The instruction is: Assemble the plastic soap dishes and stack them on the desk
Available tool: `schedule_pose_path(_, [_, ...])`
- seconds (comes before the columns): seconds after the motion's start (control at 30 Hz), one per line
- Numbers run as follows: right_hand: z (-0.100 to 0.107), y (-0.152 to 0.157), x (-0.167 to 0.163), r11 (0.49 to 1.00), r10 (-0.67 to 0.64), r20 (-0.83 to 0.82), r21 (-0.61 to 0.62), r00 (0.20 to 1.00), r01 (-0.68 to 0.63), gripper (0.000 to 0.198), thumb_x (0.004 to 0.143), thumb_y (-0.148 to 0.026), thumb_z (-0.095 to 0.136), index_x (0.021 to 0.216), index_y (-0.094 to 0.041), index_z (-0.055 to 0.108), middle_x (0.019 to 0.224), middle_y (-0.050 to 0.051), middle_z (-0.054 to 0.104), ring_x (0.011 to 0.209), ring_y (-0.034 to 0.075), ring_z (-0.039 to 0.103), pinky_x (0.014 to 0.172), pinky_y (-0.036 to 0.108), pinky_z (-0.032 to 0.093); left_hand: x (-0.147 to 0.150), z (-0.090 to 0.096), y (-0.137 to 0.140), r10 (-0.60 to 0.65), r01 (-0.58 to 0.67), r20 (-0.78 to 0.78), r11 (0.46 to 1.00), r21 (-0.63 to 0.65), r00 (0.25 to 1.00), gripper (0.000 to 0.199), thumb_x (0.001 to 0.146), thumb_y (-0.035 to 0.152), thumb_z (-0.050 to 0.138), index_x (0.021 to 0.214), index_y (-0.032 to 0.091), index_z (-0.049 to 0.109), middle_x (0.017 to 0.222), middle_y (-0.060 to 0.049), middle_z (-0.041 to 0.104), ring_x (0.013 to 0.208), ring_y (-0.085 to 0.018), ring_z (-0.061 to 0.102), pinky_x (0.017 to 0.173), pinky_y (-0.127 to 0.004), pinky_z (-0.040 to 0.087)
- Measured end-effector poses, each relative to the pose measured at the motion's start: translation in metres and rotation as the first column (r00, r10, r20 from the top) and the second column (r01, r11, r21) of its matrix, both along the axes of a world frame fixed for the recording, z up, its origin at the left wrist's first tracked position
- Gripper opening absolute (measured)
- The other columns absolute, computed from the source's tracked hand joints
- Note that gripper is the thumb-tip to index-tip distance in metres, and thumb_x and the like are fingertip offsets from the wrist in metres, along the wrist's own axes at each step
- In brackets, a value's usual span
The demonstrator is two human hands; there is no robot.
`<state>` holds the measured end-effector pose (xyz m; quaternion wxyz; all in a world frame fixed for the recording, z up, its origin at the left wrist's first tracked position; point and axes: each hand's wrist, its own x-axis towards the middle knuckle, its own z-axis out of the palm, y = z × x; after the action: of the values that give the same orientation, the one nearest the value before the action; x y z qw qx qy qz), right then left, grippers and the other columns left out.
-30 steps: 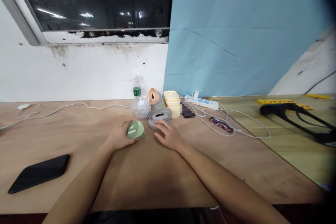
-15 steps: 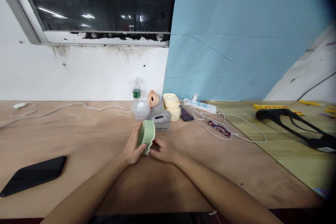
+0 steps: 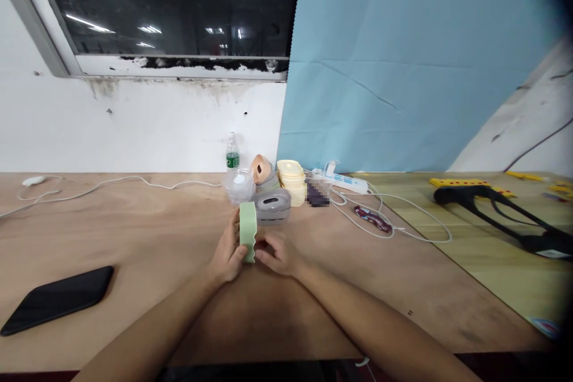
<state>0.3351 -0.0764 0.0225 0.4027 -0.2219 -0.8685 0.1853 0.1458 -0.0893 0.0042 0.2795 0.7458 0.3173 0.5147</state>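
A light green plastic container (image 3: 248, 233) with a wavy edge is tilted up on its side just above the table. My left hand (image 3: 228, 250) grips it from the left, thumb on the near side and fingers behind. At its right edge is my right hand (image 3: 278, 255), fingers curled in; whether they pinch the wavy rim or something small cannot be made out. Just beyond the hands sits a grey lidded plastic box (image 3: 272, 208) with a slot in its top.
Behind stand clear plastic bowls (image 3: 239, 186), a peach-coloured container (image 3: 259, 170), stacked cream boxes (image 3: 292, 182) and a water bottle (image 3: 232, 154). A black phone (image 3: 58, 299) lies left. Right are a power strip (image 3: 347, 182), white cables, a maroon patterned item (image 3: 372, 218) and a black frame (image 3: 501, 215).
The green container has turned in my hands, so its outer side now faces me more and its inside is hidden. Both hands stay in nearly the same place.
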Motion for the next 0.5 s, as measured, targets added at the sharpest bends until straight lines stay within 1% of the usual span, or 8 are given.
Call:
schedule_pose_path(0.1, [-0.001,-0.001,-0.001,0.997,-0.013,-0.028,0.072,1.000,0.015,0.030,0.092,-0.045,0.041,0.094,-0.019,0.056,0.079,0.005,0.062,0.072,0.016,0.057,0.066,0.028,0.046,-0.002,-0.005,0.005,0.010,-0.010,-0.030,1.000,0.004,1.000,0.081,0.088,0.060,0.040,0.150,0.019,0.007,0.154,-0.015,0.020,0.138,-0.033,0.027,0.112,-0.049,0.024])
schedule_pose_path(0.17, [-0.003,-0.002,-0.003,0.991,-0.070,-0.033,0.108,0.997,0.073,0.025,0.092,-0.041,0.043,0.090,-0.020,0.056,0.077,0.004,0.062,0.070,0.015,0.057,0.064,0.027,0.045,-0.003,-0.009,0.008,0.031,-0.032,-0.042,0.999,-0.026,0.999,0.082,0.088,0.057,0.044,0.150,0.019,0.007,0.153,-0.016,0.021,0.136,-0.033,0.029,0.110,-0.050,0.026])
schedule_pose_path(0.23, [-0.005,-0.002,-0.005,0.981,-0.136,-0.030,0.133,0.990,0.139,0.018,0.092,-0.033,0.044,0.085,-0.020,0.055,0.074,0.003,0.061,0.067,0.014,0.056,0.063,0.027,0.044,-0.004,-0.009,0.011,0.082,-0.086,-0.064,0.995,-0.056,0.995,0.083,0.087,0.052,0.050,0.150,0.019,0.006,0.151,-0.017,0.025,0.134,-0.032,0.033,0.108,-0.049,0.029])
schedule_pose_path(0.3, [-0.005,-0.002,-0.006,0.973,-0.178,-0.039,0.143,0.983,0.182,0.016,0.091,-0.029,0.043,0.083,-0.021,0.054,0.071,0.002,0.059,0.065,0.014,0.055,0.062,0.026,0.043,-0.004,-0.005,0.010,0.177,-0.184,-0.101,0.981,-0.059,0.979,0.086,0.083,0.049,0.056,0.149,0.019,0.008,0.146,-0.017,0.034,0.130,-0.032,0.039,0.106,-0.049,0.031])
schedule_pose_path(0.37, [-0.005,-0.003,-0.006,0.969,-0.203,-0.067,0.132,0.977,0.210,0.014,0.090,-0.028,0.044,0.082,-0.021,0.053,0.070,0.002,0.058,0.063,0.014,0.053,0.059,0.026,0.042,-0.005,0.000,0.009,0.288,-0.295,-0.134,0.955,-0.040,0.948,0.091,0.078,0.049,0.062,0.148,0.019,0.013,0.140,-0.017,0.042,0.125,-0.033,0.044,0.104,-0.051,0.032])
schedule_pose_path(0.4, [-0.005,-0.003,-0.005,0.969,-0.212,-0.082,0.116,0.974,0.220,0.013,0.089,-0.028,0.045,0.082,-0.021,0.053,0.070,0.001,0.057,0.061,0.013,0.053,0.058,0.026,0.041,-0.005,0.003,0.008,0.324,-0.331,-0.133,0.943,-0.033,0.937,0.092,0.075,0.050,0.065,0.148,0.019,0.016,0.138,-0.016,0.045,0.123,-0.033,0.046,0.103,-0.051,0.033])
schedule_pose_path(0.43, [-0.005,-0.004,-0.004,0.969,-0.219,-0.096,0.093,0.971,0.228,0.013,0.089,-0.028,0.045,0.082,-0.021,0.053,0.069,0.001,0.057,0.060,0.013,0.052,0.058,0.025,0.041,-0.005,0.005,0.008,0.338,-0.343,-0.112,0.939,-0.033,0.935,0.092,0.074,0.050,0.066,0.147,0.019,0.018,0.137,-0.016,0.046,0.121,-0.033,0.048,0.102,-0.051,0.034])
schedule_pose_path(0.5, [-0.005,-0.004,-0.001,0.967,-0.248,-0.135,0.026,0.959,0.254,0.013,0.089,-0.029,0.045,0.083,-0.021,0.052,0.069,0.000,0.055,0.058,0.012,0.050,0.056,0.025,0.041,-0.004,0.007,0.008,0.297,-0.296,0.009,0.953,-0.058,0.955,0.089,0.076,0.050,0.064,0.146,0.020,0.019,0.136,-0.016,0.046,0.119,-0.031,0.050,0.100,-0.048,0.038])
